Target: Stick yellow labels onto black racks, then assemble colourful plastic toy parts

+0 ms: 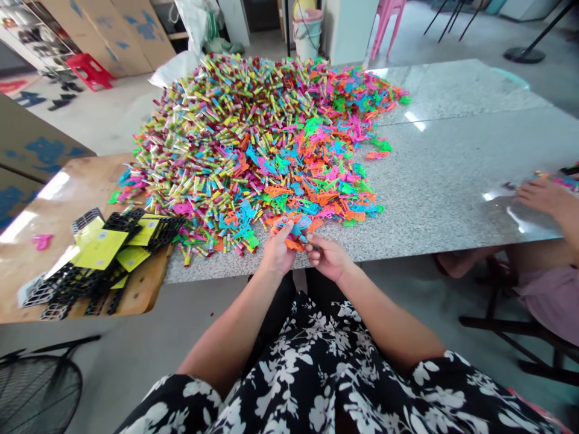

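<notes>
My left hand [278, 252] is closed round a few small plastic toy pieces, an orange piece [295, 245] and a blue piece [300, 225] among them, at the table's front edge. Close on its right, my right hand [333, 258] has thumb and fingers pinched against the end of these pieces; exactly what it grips is too small to make out. Just beyond both hands lies a heap of flat toy pieces [321, 196] in orange, blue, green and pink. It merges with a large pile of small tubes [217, 132] with coloured labels.
On the left, black plastic grids [67, 292] with yellow cards [102, 248] lie on a wooden board [149, 289], near a pink piece [42, 242]. The speckled stone table [434, 199] stretches right, where another person's hand [545, 196] rests near small coloured items.
</notes>
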Demonstrator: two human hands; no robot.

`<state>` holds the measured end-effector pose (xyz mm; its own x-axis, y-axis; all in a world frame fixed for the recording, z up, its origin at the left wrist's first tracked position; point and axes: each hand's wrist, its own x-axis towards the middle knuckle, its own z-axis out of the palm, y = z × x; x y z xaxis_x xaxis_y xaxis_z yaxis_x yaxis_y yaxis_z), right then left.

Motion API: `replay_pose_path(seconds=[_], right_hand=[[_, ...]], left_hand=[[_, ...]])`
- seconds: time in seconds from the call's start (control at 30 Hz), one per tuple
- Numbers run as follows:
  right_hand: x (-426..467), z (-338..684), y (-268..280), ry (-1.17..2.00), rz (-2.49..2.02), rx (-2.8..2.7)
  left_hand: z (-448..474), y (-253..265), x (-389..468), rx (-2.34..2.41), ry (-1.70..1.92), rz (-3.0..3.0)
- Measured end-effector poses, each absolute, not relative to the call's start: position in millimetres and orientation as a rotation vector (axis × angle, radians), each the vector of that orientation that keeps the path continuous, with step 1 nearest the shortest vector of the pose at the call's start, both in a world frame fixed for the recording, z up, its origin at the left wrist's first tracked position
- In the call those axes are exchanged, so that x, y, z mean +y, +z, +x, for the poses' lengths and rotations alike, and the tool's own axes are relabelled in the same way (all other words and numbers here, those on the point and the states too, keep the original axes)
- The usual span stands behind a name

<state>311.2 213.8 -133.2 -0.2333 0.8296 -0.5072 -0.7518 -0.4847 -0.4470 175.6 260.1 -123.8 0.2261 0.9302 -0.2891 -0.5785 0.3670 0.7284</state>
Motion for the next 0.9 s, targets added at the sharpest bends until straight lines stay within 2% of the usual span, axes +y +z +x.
replay_pose_path(seconds=[0.2,0.47,0.63,0.77,0.83,0.9], right_hand=[[216,313,-127,1.966,-0.814,0.079],[207,301,-123,1.613,-0.931,0.011],[209,315,-125,1.581,-1.004,-0.057],[235,378,-118,1.195,-1.068,-0.103],[252,412,-112,0.967,-1.006,-0.068],[265,428,-108,0.888,-1.040,-0.178]], left_hand=[[183,-125,257,0.843,1.212,0.657],[202,-128,252,0.948,1.213,0.603],[205,-133,248,0.959,1.174,0.655],[177,-132,251,1.138,0.849,0.564],[152,-130,251,1.264,0.771,0.492],[126,-127,250,1.293,0.752,0.431]])
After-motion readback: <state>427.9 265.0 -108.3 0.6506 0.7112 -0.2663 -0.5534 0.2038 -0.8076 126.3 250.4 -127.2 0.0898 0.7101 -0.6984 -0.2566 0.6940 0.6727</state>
